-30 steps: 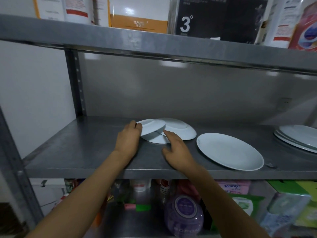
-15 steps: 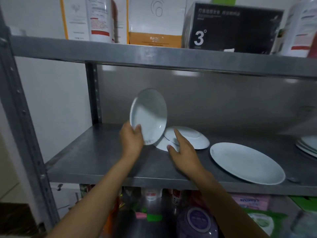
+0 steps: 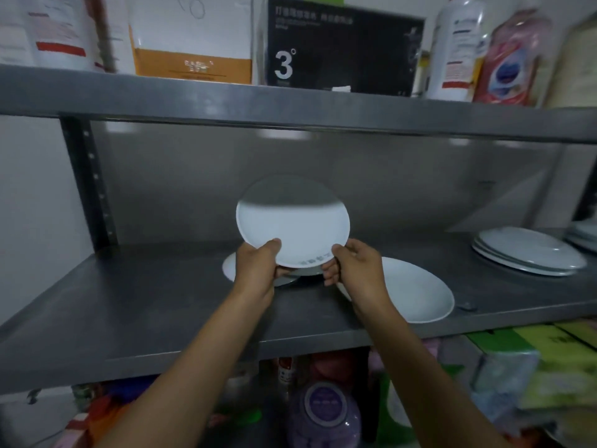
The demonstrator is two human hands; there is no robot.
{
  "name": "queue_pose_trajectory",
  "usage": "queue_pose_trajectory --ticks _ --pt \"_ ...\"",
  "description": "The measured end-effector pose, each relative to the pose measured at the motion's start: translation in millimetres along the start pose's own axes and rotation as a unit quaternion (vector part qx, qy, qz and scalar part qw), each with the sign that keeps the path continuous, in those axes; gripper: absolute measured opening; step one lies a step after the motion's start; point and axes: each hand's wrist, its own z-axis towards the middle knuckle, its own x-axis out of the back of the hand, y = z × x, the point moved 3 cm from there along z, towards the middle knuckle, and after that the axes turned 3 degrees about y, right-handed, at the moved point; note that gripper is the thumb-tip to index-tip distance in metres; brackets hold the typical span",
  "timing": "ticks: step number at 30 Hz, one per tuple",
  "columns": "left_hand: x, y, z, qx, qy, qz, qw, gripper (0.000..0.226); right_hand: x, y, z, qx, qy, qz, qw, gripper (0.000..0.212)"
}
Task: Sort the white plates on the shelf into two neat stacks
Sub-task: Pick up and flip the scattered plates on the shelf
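I see a gray metal shelf with a big white plate lying on it. Above it my left hand and right hand both pinch the small white plate, tilted up in the air.

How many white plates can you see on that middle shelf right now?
About 7: one held plate in both hands, one small plate beneath it, one large plate right of them, a stack of roughly three, another at the edge; more may be hidden.

I count one raised plate, one large plate near the shelf front edge, and a stack toward its right end.
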Motion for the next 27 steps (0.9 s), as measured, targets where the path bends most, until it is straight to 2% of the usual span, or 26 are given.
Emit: queue_pose_trajectory --ticks 2,6,7,9,11,14,17,21,22,27 --pt "-19.6 -8.8 -2.8 -0.003 -0.031 0.021 0.999 0.029 25.2 -2.9 3.6 0.001 0.022 0.014 1.0 0.018" --pt "-72.7 -25.4 -19.5 0.006 -0.158 0.071 0.985 0.033 81.6 -9.0 10.6 0.016 0.086 0.047 0.995 0.015" --pt "-85.8 -30.0 -24.0 0.014 -0.161 0.094 0.982 0.037 97.6 -10.3 13.1 0.016 0.106 0.051 0.993 0.013" --pt "-107.5 -43.0 -26.8 0.027 -0.142 0.161 0.976 0.057 132.0 -12.2 19.2 0.012 0.146 0.047 0.988 0.011" --pt "-125.6 -54.2 -30.0 -0.023 -0.143 0.244 0.959 0.076 167.6 -12.1 24.6 0.006 0.187 0.044 0.981 0.009" --pt "-154.8 -69.9 -45.4 -0.157 -0.185 0.352 0.904 0.079 219.6 -5.5 30.7 -0.003 0.246 0.046 0.968 0.008" --pt "-182.5 -89.1 -60.0 -0.236 -0.241 0.426 0.839 0.07 257.6 6.1 36.3 -0.017 0.282 0.048 0.958 0.006" --pt "-215.1 -112.7 -66.5 -0.389 -0.287 0.527 0.699 0.054 293.5 24.4 45.5 -0.046 0.304 0.038 0.951 0.01" --pt "-221.8 -118.1 -68.5 -0.41 -0.294 0.535 0.677 0.052 300.7 28.7 47.2 -0.052 0.306 0.035 0.95 0.011" --pt "-247.4 -136.7 -68.1 -0.416 -0.303 0.556 0.653 0.048 326.4 45.9 57.7 -0.07 0.309 0.011 0.949 0.013"
